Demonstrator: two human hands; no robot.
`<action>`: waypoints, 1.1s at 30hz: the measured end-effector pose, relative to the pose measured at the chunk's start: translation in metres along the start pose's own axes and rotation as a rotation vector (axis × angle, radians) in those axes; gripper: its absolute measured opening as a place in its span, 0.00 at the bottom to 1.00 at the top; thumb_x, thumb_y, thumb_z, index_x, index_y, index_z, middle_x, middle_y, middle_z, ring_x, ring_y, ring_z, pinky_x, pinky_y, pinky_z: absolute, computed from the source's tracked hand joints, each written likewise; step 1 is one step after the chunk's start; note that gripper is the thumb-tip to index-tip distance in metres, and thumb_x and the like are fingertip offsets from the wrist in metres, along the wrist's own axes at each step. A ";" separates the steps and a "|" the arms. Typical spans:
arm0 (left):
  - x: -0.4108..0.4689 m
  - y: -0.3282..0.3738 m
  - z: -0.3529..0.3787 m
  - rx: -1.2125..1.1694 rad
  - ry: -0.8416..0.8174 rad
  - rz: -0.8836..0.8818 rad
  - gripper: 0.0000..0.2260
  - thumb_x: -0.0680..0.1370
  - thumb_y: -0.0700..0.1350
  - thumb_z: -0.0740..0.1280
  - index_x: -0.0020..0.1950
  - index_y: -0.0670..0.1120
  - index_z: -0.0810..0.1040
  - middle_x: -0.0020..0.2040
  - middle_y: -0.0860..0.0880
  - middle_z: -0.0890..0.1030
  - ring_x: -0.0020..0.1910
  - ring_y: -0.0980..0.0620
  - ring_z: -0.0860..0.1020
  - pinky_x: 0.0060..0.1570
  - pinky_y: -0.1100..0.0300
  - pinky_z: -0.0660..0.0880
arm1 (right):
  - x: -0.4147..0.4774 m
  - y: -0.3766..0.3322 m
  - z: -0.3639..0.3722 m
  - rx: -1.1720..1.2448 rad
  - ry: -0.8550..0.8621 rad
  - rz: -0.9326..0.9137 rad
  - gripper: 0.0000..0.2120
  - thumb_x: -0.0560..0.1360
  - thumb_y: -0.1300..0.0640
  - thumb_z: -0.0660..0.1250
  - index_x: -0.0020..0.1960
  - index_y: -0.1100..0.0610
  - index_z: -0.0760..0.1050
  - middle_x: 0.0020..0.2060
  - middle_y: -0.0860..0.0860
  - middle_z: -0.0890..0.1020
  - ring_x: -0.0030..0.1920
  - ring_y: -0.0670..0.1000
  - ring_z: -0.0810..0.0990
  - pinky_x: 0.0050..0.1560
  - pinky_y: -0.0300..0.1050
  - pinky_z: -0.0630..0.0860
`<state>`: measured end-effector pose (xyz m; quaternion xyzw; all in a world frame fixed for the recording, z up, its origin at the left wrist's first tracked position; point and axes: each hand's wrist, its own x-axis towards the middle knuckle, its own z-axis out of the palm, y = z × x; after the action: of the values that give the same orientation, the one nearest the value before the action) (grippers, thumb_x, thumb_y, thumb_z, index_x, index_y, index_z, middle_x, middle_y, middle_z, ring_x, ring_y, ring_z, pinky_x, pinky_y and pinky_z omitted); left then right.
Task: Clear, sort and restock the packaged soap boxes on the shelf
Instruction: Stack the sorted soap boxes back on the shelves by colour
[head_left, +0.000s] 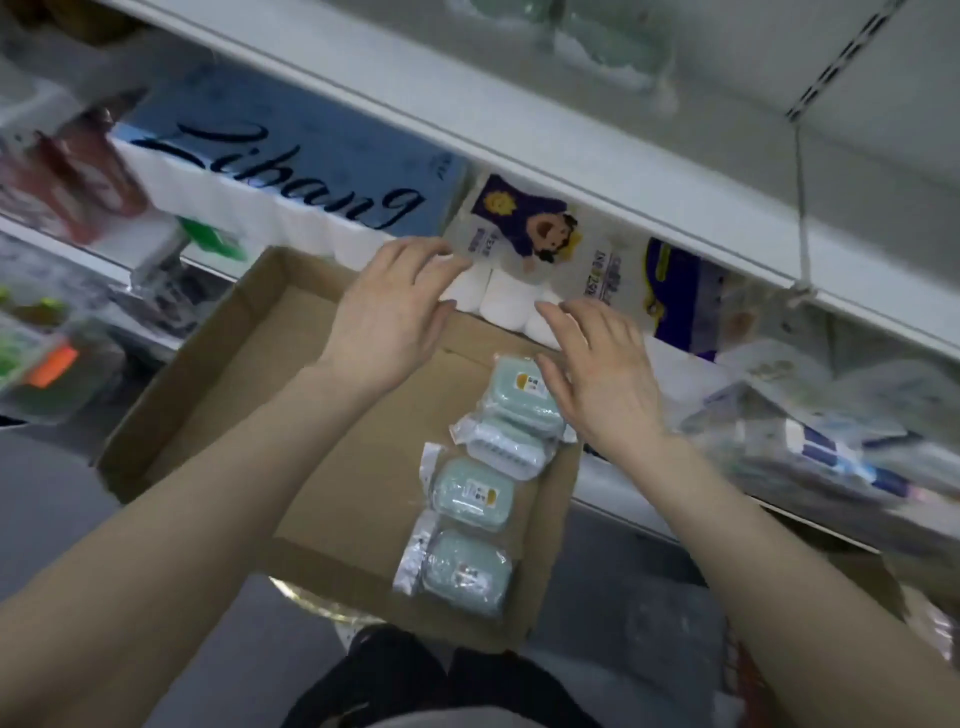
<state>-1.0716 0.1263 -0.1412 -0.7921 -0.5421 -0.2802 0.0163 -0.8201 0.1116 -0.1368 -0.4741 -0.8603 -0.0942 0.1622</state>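
Head view: the sorting step is judged to be in hand, with the cardboard tray (234, 374) partly filled. Four packaged soap boxes (472, 493) are laid in a single row along the tray's right wall, and the rest of the tray floor is bare. The boxes are pale green and round-cornered. Each is sealed in a clear plastic sleeve with a white header flap at its left. Small labels are seen on the lids but are too blurred to be read. The second box from the far end is turned so that a white ribbed side is shown.

The left hand (389, 317) is held over the tray's far edge, and the right hand (605, 384) is just above the farthest box. The fingers of both are spread and released, and nothing is grasped. Whether the right thumb touches the wrapper cannot be told.

Next, it is judged, the row must be squared against the wall or a further box fetched. The slippery sleeves call for a grip on the box body rather than the flap. Toilet-paper packs (519, 234) are stacked on the shelf (623, 499) behind.
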 end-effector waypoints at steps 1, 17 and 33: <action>-0.021 0.003 0.012 -0.013 -0.038 -0.048 0.18 0.77 0.43 0.66 0.67 0.44 0.74 0.63 0.43 0.75 0.62 0.41 0.72 0.61 0.50 0.71 | -0.015 -0.002 0.014 0.031 -0.057 -0.008 0.21 0.80 0.52 0.62 0.70 0.59 0.71 0.61 0.58 0.76 0.62 0.60 0.74 0.62 0.55 0.68; -0.237 0.102 0.166 -0.094 -0.937 -0.111 0.34 0.56 0.51 0.81 0.61 0.51 0.80 0.61 0.48 0.80 0.60 0.45 0.78 0.60 0.57 0.76 | -0.116 -0.013 0.178 0.265 -0.782 -0.121 0.33 0.71 0.57 0.72 0.74 0.56 0.65 0.60 0.59 0.76 0.55 0.61 0.76 0.54 0.55 0.76; -0.232 -0.065 0.123 0.260 -0.976 -0.154 0.30 0.76 0.43 0.66 0.75 0.53 0.57 0.72 0.49 0.65 0.70 0.45 0.64 0.71 0.51 0.61 | -0.109 -0.084 0.211 0.162 -0.848 0.198 0.41 0.71 0.41 0.70 0.76 0.56 0.57 0.62 0.59 0.72 0.56 0.61 0.76 0.49 0.51 0.74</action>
<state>-1.1345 -0.0039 -0.3698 -0.7798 -0.5737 0.1918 -0.1612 -0.8771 0.0477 -0.3743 -0.5367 -0.8058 0.1922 -0.1603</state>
